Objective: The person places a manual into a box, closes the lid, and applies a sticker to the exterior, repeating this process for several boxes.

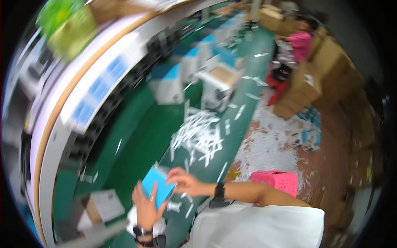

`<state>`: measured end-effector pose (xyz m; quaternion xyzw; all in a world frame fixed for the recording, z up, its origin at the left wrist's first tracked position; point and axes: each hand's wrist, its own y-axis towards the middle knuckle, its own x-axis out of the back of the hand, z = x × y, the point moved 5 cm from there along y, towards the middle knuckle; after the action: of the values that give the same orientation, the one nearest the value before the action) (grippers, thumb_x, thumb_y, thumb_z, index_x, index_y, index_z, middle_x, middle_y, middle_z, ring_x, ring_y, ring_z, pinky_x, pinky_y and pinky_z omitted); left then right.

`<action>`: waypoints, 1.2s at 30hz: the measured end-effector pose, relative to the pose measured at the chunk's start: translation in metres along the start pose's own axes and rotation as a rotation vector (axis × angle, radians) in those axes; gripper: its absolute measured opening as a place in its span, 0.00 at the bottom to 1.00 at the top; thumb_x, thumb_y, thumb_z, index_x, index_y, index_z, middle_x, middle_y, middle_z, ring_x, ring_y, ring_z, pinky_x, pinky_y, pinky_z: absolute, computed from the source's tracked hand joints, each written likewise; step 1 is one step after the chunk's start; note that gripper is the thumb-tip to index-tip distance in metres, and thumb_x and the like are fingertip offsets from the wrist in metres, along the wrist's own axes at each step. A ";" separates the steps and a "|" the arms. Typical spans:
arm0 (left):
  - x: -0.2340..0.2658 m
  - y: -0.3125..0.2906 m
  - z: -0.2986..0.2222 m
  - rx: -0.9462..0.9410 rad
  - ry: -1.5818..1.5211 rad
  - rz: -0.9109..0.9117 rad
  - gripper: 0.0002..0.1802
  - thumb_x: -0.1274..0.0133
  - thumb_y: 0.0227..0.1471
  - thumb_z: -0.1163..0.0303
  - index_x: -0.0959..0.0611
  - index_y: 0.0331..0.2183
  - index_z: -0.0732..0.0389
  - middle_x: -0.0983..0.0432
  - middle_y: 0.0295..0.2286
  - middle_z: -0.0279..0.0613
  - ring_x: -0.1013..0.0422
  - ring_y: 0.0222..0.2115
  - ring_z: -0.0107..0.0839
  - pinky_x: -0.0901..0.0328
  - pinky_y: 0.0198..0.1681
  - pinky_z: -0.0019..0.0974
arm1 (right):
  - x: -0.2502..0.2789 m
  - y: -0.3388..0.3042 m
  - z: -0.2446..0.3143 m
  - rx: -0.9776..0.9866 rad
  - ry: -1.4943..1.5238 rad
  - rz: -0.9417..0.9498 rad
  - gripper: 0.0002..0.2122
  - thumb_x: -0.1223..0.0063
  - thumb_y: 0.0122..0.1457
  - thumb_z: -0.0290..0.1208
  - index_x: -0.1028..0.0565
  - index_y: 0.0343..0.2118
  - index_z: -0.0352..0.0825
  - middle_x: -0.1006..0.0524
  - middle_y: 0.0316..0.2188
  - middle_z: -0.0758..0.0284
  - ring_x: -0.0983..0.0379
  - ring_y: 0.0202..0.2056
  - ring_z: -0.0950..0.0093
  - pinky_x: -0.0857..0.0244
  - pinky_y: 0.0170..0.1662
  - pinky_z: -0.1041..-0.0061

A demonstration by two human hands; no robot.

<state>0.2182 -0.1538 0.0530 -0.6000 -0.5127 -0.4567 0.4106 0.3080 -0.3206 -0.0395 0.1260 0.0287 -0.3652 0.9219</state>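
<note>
A small box with a bright blue face point(163, 191) is held in front of me, tilted, over the near part of the green bench. My left hand point(147, 206) grips it from the left and below, with fingers lying along the blue face. At the box's right edge is my right hand point(184, 182), its fingers bent and pinched together; blur hides what is between them. Just beyond my hands lies a heap of white paper strips point(198, 134), with loose strips scattered around.
Blue-and-white boxes point(167, 84) and an open white carton point(221, 78) stand farther along the bench point(138, 144). Another carton point(106, 205) sits at near left. On the right are a pink stool point(275, 182), littered strips, brown cartons point(304, 89) and a person in pink point(301, 43).
</note>
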 end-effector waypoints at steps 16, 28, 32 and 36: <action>-0.015 0.005 0.000 0.072 0.064 0.102 0.58 0.36 0.38 0.38 0.43 0.66 0.45 0.59 0.61 0.77 0.56 0.60 0.75 0.55 0.59 0.73 | 0.001 -0.009 -0.002 -0.182 0.213 -0.116 0.20 0.49 0.49 0.12 0.22 0.45 0.35 0.37 0.51 0.71 0.41 0.33 0.85 0.41 0.38 0.83; -0.010 0.014 -0.029 0.191 0.071 0.106 0.60 0.34 0.36 0.40 0.43 0.66 0.45 0.59 0.63 0.73 0.60 0.64 0.68 0.59 0.62 0.70 | -0.005 -0.002 -0.004 -0.061 0.046 -0.197 0.09 0.45 0.58 0.20 0.26 0.41 0.36 0.39 0.51 0.67 0.40 0.35 0.83 0.43 0.40 0.83; -0.043 0.002 -0.037 0.214 0.113 -0.176 0.51 0.38 0.44 0.45 0.41 0.65 0.47 0.55 0.63 0.69 0.57 0.65 0.63 0.59 0.64 0.66 | -0.016 -0.016 0.003 -0.018 -0.047 -0.218 0.08 0.45 0.57 0.19 0.25 0.39 0.36 0.39 0.50 0.65 0.40 0.39 0.81 0.42 0.43 0.81; -0.049 0.013 -0.028 0.192 0.150 -0.090 0.45 0.42 0.49 0.47 0.38 0.64 0.50 0.54 0.65 0.60 0.56 0.66 0.57 0.58 0.65 0.63 | 0.008 0.010 -0.002 0.133 -0.298 0.014 0.14 0.34 0.51 0.31 0.23 0.39 0.37 0.40 0.57 0.59 0.35 0.39 0.75 0.38 0.45 0.75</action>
<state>0.2243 -0.1943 0.0117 -0.4983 -0.5483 -0.4673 0.4823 0.3205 -0.3187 -0.0404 0.1315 -0.1338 -0.3743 0.9081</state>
